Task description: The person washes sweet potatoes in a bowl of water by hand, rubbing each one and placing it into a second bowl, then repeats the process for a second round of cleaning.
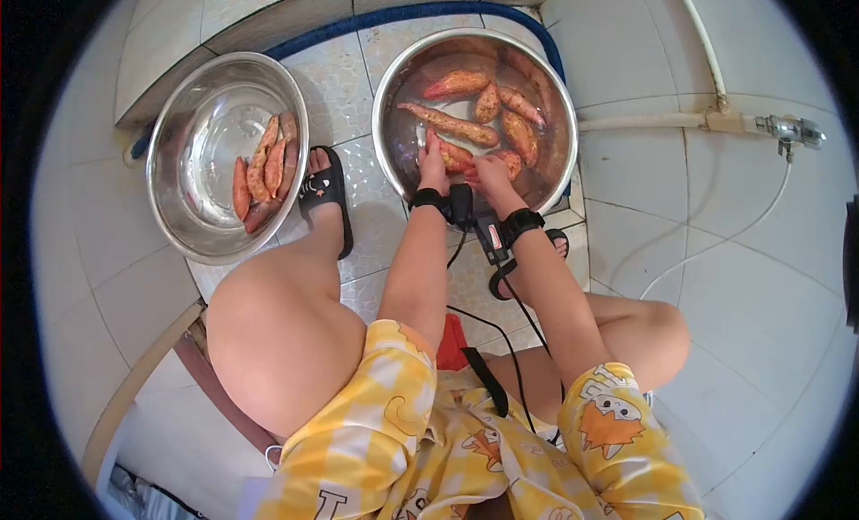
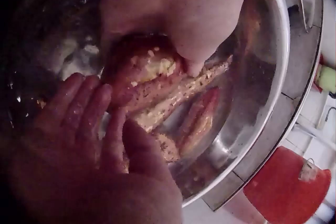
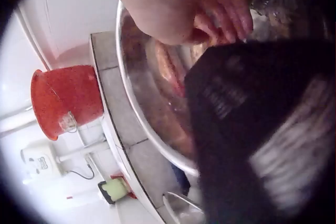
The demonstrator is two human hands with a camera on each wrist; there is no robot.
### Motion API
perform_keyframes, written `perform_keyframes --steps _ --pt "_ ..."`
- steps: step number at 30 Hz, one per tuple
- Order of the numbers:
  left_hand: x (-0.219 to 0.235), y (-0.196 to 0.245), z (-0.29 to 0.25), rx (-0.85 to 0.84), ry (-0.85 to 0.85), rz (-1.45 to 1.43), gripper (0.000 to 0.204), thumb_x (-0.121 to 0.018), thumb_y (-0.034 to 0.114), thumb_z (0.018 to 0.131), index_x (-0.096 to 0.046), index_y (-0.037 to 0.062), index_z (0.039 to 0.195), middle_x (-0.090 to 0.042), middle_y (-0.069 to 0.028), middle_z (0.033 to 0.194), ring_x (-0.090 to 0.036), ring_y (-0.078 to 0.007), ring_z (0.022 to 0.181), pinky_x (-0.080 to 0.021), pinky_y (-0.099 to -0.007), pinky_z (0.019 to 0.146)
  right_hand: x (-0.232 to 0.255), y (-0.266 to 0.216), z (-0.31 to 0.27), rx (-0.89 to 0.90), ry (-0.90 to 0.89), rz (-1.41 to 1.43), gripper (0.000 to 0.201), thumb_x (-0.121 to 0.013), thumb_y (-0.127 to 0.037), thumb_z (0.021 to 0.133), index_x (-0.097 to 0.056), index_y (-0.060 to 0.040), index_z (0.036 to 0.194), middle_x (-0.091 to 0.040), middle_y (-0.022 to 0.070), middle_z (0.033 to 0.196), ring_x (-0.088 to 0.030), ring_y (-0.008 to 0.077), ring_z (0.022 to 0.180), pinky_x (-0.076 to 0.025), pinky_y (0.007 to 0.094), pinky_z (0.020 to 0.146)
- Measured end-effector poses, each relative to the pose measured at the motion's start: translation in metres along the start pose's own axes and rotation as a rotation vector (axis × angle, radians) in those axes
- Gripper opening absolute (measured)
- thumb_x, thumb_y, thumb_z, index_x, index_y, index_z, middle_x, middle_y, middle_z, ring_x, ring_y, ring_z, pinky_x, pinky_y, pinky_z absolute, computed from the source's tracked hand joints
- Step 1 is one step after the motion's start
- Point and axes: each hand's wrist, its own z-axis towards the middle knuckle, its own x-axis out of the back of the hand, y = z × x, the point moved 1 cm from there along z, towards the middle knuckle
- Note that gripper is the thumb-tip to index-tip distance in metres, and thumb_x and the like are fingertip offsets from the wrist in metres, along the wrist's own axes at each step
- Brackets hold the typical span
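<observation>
A large metal basin (image 1: 383, 117) of water holds several reddish sweet potatoes (image 1: 456, 84). Both hands are inside it, close together at the near side. My right hand (image 1: 494, 174) grips one sweet potato (image 2: 152, 74), its thumb along one side in the left wrist view. Beside that root lies my left hand (image 1: 433, 166), its fingers (image 2: 89, 111) fairly straight and right at the skin. A long, thin sweet potato (image 1: 447, 123) lies just beyond the hands. In the right wrist view, a dark strap and device hide much of the basin.
A second metal basin (image 1: 170, 162) on the left holds several sweet potatoes (image 1: 258, 171). A blue hose (image 1: 394, 17) curves behind the basins over the tiled floor. On the right wall is a tap (image 1: 787, 131). A red bucket (image 3: 68, 100) shows in the right wrist view.
</observation>
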Motion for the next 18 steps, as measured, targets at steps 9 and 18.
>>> perform_keyframes --steps 9,18 --pt "0.023 -0.019 0.036 0.057 -0.119 -0.068 0.07 -0.047 0.061 0.077 -0.039 0.0018 0.114 -0.05 -0.0142 0.105 -0.057 -0.028 0.086 -0.05 -0.0434 0.068 0.02 -0.021 -0.037 0.038 -0.167 -0.065 0.028 -0.054 -0.024 0.08 -0.045 -0.0072 0.1 -0.054 0.0045 0.079 -0.055 0.0143 0.067 -0.047 0.0274 0.061" --pt "0.004 -0.016 0.053 0.031 -0.123 0.172 0.06 -0.04 0.059 0.081 -0.055 0.0009 0.086 -0.057 -0.0091 0.078 -0.057 -0.0198 0.064 -0.047 -0.0332 0.055 0.032 -0.006 -0.046 0.314 -0.128 -0.171 0.057 -0.065 -0.012 0.07 -0.037 -0.0053 0.119 -0.055 0.0054 0.086 -0.053 0.011 0.07 -0.042 0.0241 0.054"
